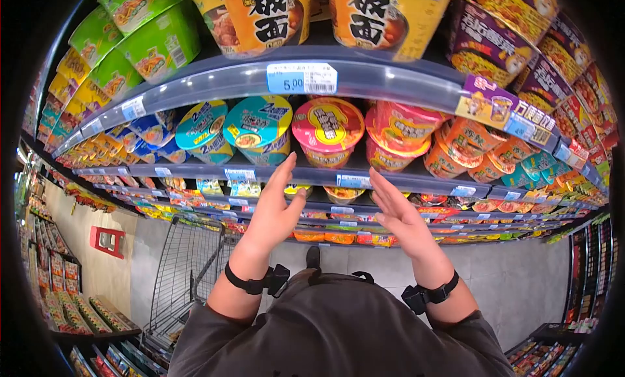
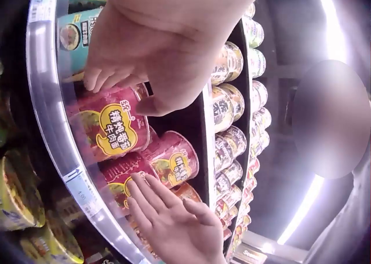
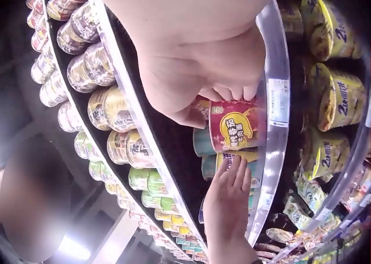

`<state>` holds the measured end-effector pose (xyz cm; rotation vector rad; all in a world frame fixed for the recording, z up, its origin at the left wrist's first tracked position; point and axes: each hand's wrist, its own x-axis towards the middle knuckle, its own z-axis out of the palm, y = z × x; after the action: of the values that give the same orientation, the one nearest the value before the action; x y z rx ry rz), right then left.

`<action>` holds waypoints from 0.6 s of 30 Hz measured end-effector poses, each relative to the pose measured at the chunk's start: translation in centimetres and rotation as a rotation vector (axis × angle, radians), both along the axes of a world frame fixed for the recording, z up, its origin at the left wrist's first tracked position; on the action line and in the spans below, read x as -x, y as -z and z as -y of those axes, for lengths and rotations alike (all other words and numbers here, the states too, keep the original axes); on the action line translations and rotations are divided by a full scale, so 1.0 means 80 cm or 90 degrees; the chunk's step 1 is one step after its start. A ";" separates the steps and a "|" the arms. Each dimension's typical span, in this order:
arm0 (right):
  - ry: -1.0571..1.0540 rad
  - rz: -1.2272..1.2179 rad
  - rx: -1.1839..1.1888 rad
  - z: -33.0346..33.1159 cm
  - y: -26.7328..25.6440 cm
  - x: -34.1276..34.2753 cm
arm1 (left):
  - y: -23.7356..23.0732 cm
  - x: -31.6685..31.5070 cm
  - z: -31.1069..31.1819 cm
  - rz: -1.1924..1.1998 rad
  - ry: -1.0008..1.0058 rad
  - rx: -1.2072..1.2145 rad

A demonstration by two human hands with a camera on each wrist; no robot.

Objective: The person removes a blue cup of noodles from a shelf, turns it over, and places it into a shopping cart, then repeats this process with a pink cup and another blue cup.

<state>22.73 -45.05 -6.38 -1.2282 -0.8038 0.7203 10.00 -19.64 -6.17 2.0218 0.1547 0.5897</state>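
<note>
Both hands are raised before a shelf of cup noodles, apart from each other, holding nothing. The left hand (image 1: 275, 211) has nearly straight fingers pointing up, below a red-lidded cup (image 1: 327, 126) and a teal cup (image 1: 258, 126). Opposite it, the right hand (image 1: 405, 217) has extended fingers, below stacked pink cups (image 1: 400, 133). In the left wrist view the left hand (image 2: 156, 55) is near a red cup (image 2: 113, 125), with the right hand (image 2: 179, 229) lower down. The right wrist view shows the right hand (image 3: 203, 67) by a red cup (image 3: 235, 125); contact cannot be told.
Above is a shelf edge with a price label (image 1: 303, 79), carrying large orange and yellow cups (image 1: 260, 19). More stocked shelves run below. A wire shopping cart (image 1: 185, 266) stands at the left on the grey floor (image 1: 508, 279). A red-framed sign (image 1: 108, 242) lies farther left.
</note>
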 end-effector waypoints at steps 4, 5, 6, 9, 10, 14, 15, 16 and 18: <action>-0.001 0.018 -0.028 -0.042 -0.006 -0.019 | 0.005 -0.038 -0.026 -0.033 0.042 0.017; 0.013 0.025 -0.033 -0.050 -0.002 -0.024 | 0.006 -0.047 -0.030 -0.022 0.048 0.008; 0.027 0.033 -0.038 -0.057 0.000 -0.029 | 0.007 -0.054 -0.035 -0.010 0.054 -0.001; 0.032 0.022 -0.030 -0.073 0.007 -0.042 | 0.001 -0.065 -0.048 -0.042 0.085 0.001; 0.034 0.015 -0.031 -0.076 0.010 -0.044 | -0.001 -0.067 -0.050 -0.061 0.104 0.020; 0.006 0.053 -0.024 -0.082 0.015 -0.053 | -0.016 -0.064 -0.056 -0.104 0.143 0.037; 0.008 0.053 -0.025 -0.082 0.014 -0.053 | -0.014 -0.063 -0.058 -0.094 0.155 0.025; 0.002 0.063 -0.020 -0.081 0.012 -0.052 | -0.016 -0.060 -0.058 -0.094 0.156 0.023; -0.003 0.077 -0.017 -0.080 0.012 -0.051 | -0.026 -0.055 -0.055 -0.109 0.154 0.029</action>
<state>26.82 -38.64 -7.32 -1.2542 -0.9126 0.6414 14.37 -15.26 -4.10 2.0078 0.0240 0.2584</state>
